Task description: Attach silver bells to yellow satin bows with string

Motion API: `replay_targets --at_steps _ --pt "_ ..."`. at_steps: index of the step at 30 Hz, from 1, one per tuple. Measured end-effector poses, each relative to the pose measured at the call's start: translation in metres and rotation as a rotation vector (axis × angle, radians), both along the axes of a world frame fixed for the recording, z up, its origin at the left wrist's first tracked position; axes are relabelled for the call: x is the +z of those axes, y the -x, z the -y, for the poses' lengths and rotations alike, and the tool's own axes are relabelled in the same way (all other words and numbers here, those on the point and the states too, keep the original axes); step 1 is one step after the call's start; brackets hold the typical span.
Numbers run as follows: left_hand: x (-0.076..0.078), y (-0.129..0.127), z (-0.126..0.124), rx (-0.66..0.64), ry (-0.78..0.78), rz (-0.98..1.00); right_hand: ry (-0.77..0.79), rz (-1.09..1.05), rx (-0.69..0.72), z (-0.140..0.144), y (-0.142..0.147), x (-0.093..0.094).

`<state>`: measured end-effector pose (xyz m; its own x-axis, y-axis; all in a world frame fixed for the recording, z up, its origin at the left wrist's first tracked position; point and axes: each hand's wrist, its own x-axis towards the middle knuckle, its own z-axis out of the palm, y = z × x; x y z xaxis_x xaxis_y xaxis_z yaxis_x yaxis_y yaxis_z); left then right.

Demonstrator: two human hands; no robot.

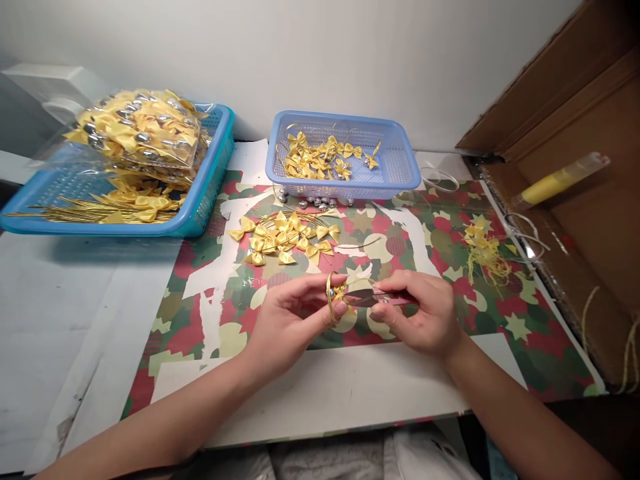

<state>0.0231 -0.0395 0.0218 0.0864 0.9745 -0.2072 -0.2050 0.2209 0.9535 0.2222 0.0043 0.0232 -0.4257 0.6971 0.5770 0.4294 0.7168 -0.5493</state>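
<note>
My left hand [287,317] is closed in a pinch on a coiled gold wire ring [329,299] with a small yellow bow [341,292] and a shiny silver ball on it. My right hand [427,310] is closed around a small pair of scissors [362,297] with dark blades and pinkish handles. The blade tips point left and reach up to the bow; whether they touch it I cannot tell. Beyond my hands lies a spread of yellow satin bows [287,237] on gold wires. Behind these sit several silver balls [320,202].
A blue basket [400,167] with bows stands at the back. At left, another blue basket [200,213] holds wired bows and a full clear bag [145,137]. Yellow scraps [483,250] lie at right, beside a cardboard box [575,220] with a yellow tube [563,180].
</note>
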Motion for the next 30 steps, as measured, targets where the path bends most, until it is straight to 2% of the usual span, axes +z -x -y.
replay_targets --at_steps 7,13,30 --pt "-0.0026 -0.0005 0.0023 0.052 -0.07 -0.092 -0.06 0.04 -0.02 0.0019 0.0016 0.0016" --pt "-0.0017 -0.0009 0.0028 0.062 -0.047 -0.103 -0.096 0.04 -0.044 0.0025 0.0025 0.0015" --pt "0.0006 -0.0023 0.0013 -0.014 0.077 0.102 -0.184 0.058 -0.062 0.0035 0.005 0.0003"
